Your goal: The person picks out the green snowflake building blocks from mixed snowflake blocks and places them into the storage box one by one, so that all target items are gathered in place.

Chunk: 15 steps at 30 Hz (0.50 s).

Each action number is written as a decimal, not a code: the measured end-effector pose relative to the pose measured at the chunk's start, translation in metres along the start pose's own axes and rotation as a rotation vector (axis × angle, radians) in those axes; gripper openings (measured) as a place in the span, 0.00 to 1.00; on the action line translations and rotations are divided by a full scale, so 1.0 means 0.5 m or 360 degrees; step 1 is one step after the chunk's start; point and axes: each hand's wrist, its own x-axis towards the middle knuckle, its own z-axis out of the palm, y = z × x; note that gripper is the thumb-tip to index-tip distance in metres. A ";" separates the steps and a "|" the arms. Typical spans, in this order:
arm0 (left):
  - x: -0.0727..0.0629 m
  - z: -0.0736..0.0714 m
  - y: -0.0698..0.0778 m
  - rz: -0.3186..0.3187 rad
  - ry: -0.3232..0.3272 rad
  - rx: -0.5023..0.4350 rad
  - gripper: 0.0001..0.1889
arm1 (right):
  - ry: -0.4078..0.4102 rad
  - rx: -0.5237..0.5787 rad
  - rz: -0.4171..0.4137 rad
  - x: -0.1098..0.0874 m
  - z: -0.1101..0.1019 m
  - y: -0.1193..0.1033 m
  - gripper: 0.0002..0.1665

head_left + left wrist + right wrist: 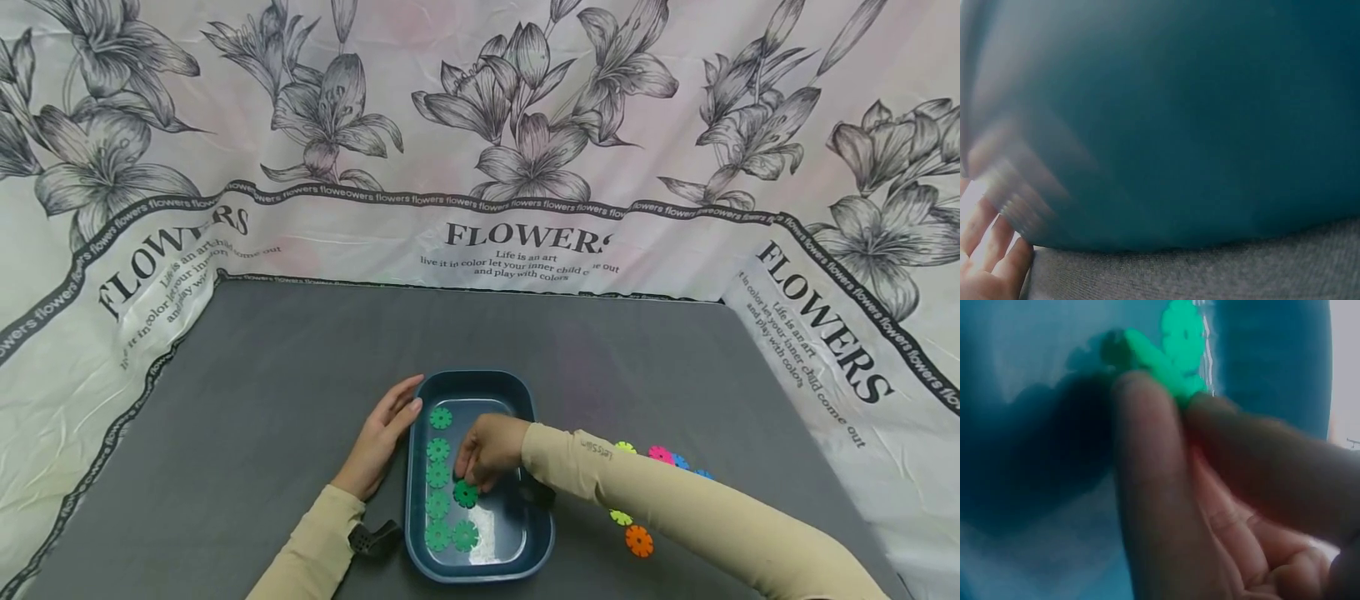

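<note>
My right hand [491, 450] is over the middle of a blue tray [543, 533], its thumb and forefinger pinching a green flower-shaped disc [466, 494]. In the right wrist view the pinched disc is tilted on edge between thumb and fingertip, blurred, with a flat green disc [1183, 337] behind it. Several other green discs [438, 504] lie along the tray's left side, mostly in a column. Against the tray's left outer wall [1197, 137] rests my left hand [380, 437], fingers fairly straight and thumb at the rim.
Right of the tray, partly hidden by my right sleeve [675, 500], lie loose discs: an orange one [639, 541], a pink one [660, 454], yellow ones [621, 517] and blue ones [680, 461]. A flower-printed cloth [487, 242] borders the grey table [300, 358] at the back and sides.
</note>
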 end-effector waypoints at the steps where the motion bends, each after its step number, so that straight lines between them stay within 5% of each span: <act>1: 0.000 0.000 0.000 0.0000 -0.0002 -0.0001 0.25 | 0.0014 -0.0016 0.0001 0.001 0.003 0.000 0.06; 11: -0.002 0.001 0.002 0.0018 -0.0005 0.0006 0.25 | 0.0128 -0.0143 -0.0036 -0.005 0.022 0.001 0.06; 15: -0.003 0.000 0.002 0.0016 -0.0009 0.0000 0.25 | 0.0185 -0.0345 -0.0140 -0.016 0.013 -0.006 0.05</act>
